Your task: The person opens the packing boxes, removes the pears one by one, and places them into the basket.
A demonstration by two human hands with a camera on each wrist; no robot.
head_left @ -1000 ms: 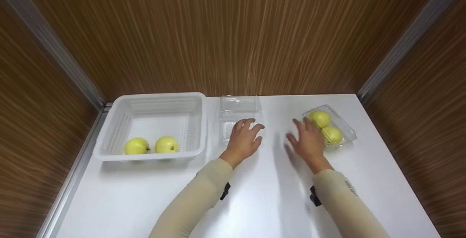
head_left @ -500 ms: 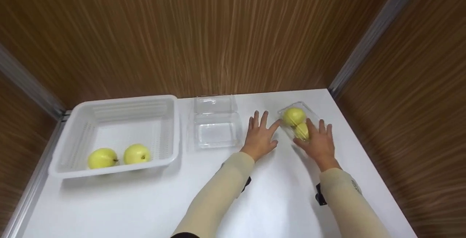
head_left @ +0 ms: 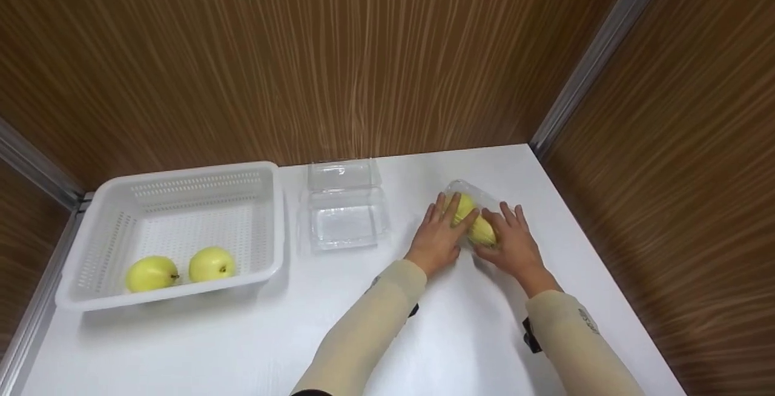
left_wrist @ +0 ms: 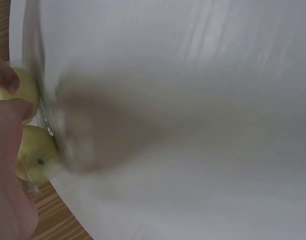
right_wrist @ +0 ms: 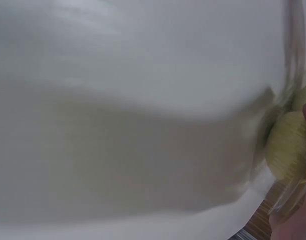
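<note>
A clear plastic clamshell box (head_left: 481, 193), its lid over two yellow-green apples (head_left: 483, 234), lies toward the right of the white table. My left hand (head_left: 437, 240) grips its left side, with fingers reaching over the top. From the other side my right hand (head_left: 514, 247) holds the box, thumb at the near edge. In the left wrist view, thumb and a finger of the left hand (left_wrist: 10, 135) press by an apple (left_wrist: 37, 150). At the right wrist view's edge, an apple (right_wrist: 285, 145) shows under the plastic, beside part of the right hand (right_wrist: 295, 222).
A white perforated basket (head_left: 278, 220) stands at the left with two apples (head_left: 212, 264) near its front wall. Between basket and hands lies an opened clear clamshell box (head_left: 344, 226). Wood-grain walls (head_left: 339, 63) border the table at the back and sides.
Both hands have come onto the filled clamshell box, the left one from over by the opened box. The filled box has turned a little. The head view has swung rightward.
</note>
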